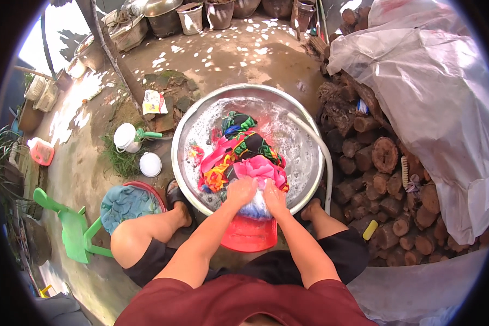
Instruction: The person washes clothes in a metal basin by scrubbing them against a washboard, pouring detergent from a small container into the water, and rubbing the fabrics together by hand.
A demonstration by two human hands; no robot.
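A large round metal basin (pixel 180 157) of sudsy water stands between my feet. Bunched wet cloth (pixel 262 169), bright pink with black, green, yellow and blue patterning, lies in it and reaches up to the near rim. My left hand (pixel 241 193) is closed on the pink part, and my right hand (pixel 275 199) grips the same bundle just beside it. Between and below my fists shows a white and blue foamy patch (pixel 255 209). Under it, a red plastic piece (pixel 249 234) leans out over the near rim; its upper part is hidden.
A pale hose (pixel 321 146) hangs over the basin's right rim. Left are a red tub (pixel 156 194) with blue-grey cloth, a white bucket (pixel 126 137), its lid (pixel 150 164) and a green plastic chair (pixel 73 233). Stacked logs (pixel 384 155) under plastic sheeting (pixel 413 81) stand right.
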